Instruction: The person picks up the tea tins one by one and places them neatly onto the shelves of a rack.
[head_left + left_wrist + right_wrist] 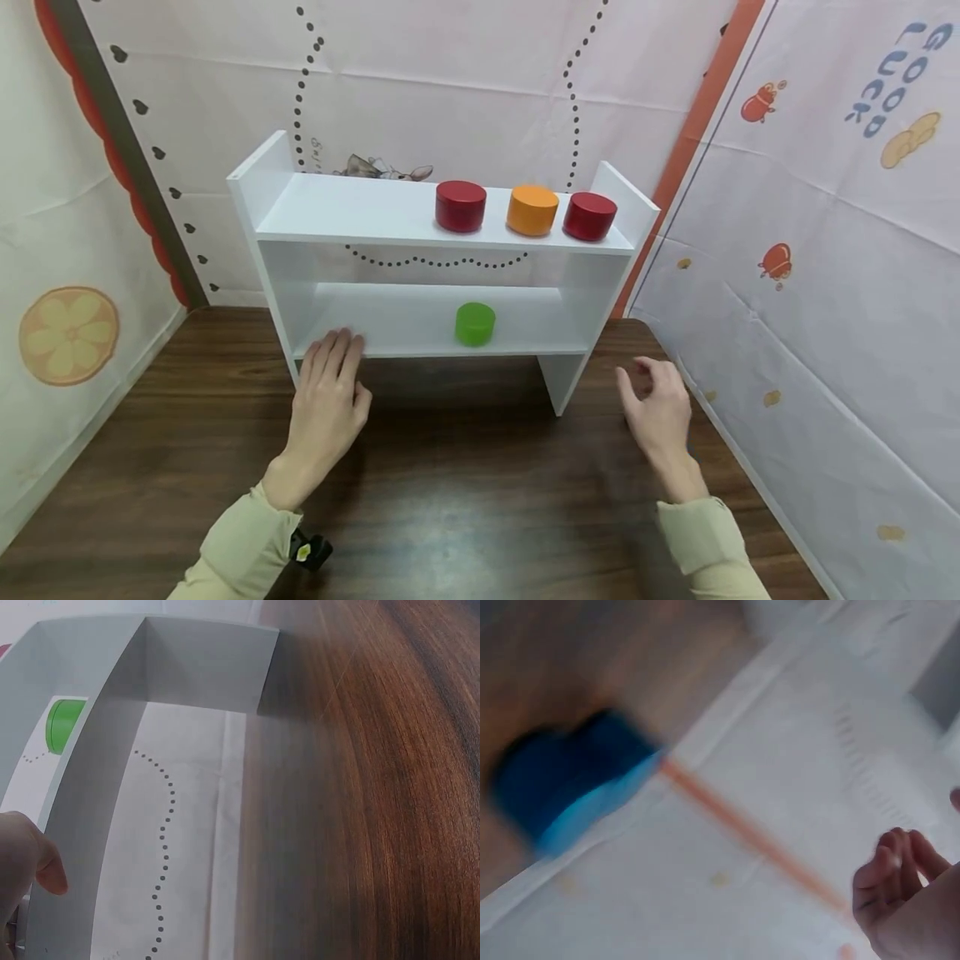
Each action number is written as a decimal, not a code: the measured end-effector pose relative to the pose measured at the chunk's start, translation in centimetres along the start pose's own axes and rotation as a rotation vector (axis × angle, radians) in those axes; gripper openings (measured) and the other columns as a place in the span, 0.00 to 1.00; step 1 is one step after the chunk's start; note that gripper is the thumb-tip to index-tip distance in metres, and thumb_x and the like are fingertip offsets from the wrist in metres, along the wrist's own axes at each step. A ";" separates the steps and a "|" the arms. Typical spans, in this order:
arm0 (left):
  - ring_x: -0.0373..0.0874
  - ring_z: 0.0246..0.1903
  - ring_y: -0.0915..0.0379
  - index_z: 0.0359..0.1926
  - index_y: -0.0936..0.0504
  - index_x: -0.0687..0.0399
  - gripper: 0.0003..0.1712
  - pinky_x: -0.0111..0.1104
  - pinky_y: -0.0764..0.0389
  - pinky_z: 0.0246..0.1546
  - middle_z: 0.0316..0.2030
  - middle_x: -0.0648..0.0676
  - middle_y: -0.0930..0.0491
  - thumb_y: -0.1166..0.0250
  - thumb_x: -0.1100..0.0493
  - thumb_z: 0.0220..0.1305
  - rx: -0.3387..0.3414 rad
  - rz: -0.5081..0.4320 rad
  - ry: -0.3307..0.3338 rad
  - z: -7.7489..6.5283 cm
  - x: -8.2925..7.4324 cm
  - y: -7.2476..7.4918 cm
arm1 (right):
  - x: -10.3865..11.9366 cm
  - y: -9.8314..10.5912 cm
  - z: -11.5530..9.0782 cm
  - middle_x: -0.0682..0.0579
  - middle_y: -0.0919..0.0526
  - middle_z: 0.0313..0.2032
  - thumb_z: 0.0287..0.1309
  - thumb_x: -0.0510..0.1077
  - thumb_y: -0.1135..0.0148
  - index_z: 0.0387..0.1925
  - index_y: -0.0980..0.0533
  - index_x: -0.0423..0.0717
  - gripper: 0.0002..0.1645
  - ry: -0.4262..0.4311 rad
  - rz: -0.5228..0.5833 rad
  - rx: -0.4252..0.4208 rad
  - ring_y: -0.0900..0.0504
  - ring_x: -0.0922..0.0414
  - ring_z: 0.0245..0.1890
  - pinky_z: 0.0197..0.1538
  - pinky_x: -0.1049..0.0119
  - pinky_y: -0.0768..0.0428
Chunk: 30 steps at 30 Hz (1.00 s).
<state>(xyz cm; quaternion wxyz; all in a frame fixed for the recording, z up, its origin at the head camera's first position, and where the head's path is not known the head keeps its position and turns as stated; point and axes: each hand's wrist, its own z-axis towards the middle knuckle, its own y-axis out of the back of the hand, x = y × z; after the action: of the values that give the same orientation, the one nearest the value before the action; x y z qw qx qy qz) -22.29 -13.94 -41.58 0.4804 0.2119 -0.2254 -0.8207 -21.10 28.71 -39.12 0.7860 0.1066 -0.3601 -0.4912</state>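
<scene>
"White shelf [367,204]: where is it?"

"On the brown worktop [450,508], before a printed cloth [465,112]."

"And what touches it?"

"The left hand [326,412]. Its fingers lie nearly straight on the lower board [397,321], at the left front edge, thumb out to the side."

"Anything standing on that board?"

"One green cylinder [475,324], right of the middle, well apart from the hand."

"The right hand [662,410]?"

"Beyond the shelf's right side, over the worktop; fingers loosely bent, a gap between thumb and forefinger, nothing held."

"And up top?"

"Left to right, a red cylinder [461,207], an orange cylinder [532,210], another red cylinder [590,217]; the last two stand close together."
</scene>
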 end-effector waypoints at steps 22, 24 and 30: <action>0.65 0.63 0.36 0.61 0.28 0.69 0.32 0.55 0.38 0.67 0.60 0.70 0.28 0.43 0.68 0.51 0.008 0.005 -0.004 0.1 -0.1 0.1 | -10.1 4.3 -3.4 0.23 0.33 0.59 0.54 0.59 0.35 0.63 0.39 0.26 0.50 -0.412 -0.271 0.759 0.30 0.29 0.57 0.53 0.37 0.26; 0.65 0.64 0.36 0.61 0.28 0.68 0.32 0.55 0.38 0.67 0.60 0.70 0.28 0.43 0.68 0.51 0.008 0.005 -0.004 0.1 -0.1 0.1 | -10.0 4.2 -3.4 0.23 0.33 0.59 0.53 0.57 0.34 0.63 0.40 0.26 0.49 -0.426 -0.266 0.757 0.31 0.29 0.57 0.54 0.37 0.27; 0.64 0.64 0.36 0.61 0.28 0.68 0.32 0.55 0.38 0.67 0.60 0.70 0.28 0.43 0.68 0.50 0.010 0.009 -0.003 0.1 -0.1 0.1 | -9.5 4.0 -3.7 0.22 0.31 0.55 0.50 0.53 0.32 0.58 0.39 0.26 0.45 -0.454 -0.243 0.742 0.29 0.30 0.55 0.53 0.38 0.26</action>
<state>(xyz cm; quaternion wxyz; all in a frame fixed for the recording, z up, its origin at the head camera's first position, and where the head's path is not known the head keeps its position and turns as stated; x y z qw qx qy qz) -22.22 -13.88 -41.47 0.4826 0.2121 -0.2310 -0.8178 -18.32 38.03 -44.03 0.5326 0.3121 -0.6598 -0.4285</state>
